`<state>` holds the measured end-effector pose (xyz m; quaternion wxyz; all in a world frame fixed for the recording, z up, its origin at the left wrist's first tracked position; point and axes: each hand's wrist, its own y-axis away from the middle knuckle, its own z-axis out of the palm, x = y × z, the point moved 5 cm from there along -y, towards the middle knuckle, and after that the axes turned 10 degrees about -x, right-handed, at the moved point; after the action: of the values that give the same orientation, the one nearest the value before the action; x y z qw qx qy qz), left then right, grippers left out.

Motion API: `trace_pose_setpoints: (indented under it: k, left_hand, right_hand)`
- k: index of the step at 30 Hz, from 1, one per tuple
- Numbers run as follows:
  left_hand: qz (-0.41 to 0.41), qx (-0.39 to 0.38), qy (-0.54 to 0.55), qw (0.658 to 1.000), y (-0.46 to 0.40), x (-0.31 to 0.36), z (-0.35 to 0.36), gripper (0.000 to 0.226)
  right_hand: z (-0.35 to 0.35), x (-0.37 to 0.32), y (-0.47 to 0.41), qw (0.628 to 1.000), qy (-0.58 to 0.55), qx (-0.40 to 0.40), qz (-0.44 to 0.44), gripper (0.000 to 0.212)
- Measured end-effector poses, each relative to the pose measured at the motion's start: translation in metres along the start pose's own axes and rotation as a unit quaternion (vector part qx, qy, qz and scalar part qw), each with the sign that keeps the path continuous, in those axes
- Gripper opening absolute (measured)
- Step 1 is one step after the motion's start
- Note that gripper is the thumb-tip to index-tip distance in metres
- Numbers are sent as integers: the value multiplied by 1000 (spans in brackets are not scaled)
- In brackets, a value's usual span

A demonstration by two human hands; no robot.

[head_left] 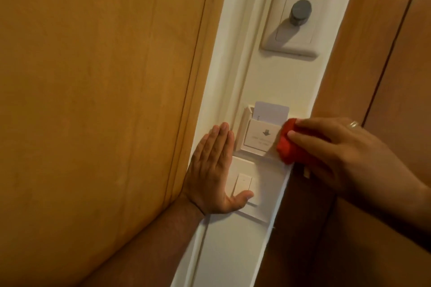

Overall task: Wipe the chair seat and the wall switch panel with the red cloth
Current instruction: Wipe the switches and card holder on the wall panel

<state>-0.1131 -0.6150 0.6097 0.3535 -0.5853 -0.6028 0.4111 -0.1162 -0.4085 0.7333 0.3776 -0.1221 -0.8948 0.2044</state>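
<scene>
Red cloth [288,144] on arrow-marked card holder [261,138]

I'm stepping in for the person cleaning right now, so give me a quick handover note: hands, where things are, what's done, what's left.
Right hand: clutching the bunched red cloth, pressed against the right edge of the key card holder.
Left hand: flat and open on the wall, thumb on the rocker switch below.
Key card sits in its slot.
Done: cannot tell; the chair is out of view.
Left: probably the rocker switch and the dimmer knob plate above.
</scene>
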Motion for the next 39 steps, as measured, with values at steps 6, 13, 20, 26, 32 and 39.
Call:
trace_pose_setpoints:
  k: [6,13,20,26,32,39]
  left_hand:
    - [0,-3,3,1000,0,2,2,107]
    - [-5,-10,-3,1000,1,3,1,106]
    - [-3,-6,-2,1000,1,5,-1,106]
    - [-1,0,-2,1000,0,3,-1,106]
    - [-1,10,3,1000,1,2,2,108]
    - [1,10,8,1000,1,4,3,109]
  right_hand:
    - [0,-4,4,996,19,-40,-73,74]
    - [-6,-12,1,996,10,-52,-72,72]
    - [0,-12,5,993,7,-86,-77,71]
    - [-5,-15,-1,996,-11,-78,-36,71]
    - [3,-40,2,990,1,-129,-49,71]
    - [8,-48,-5,972,60,-228,9,66]
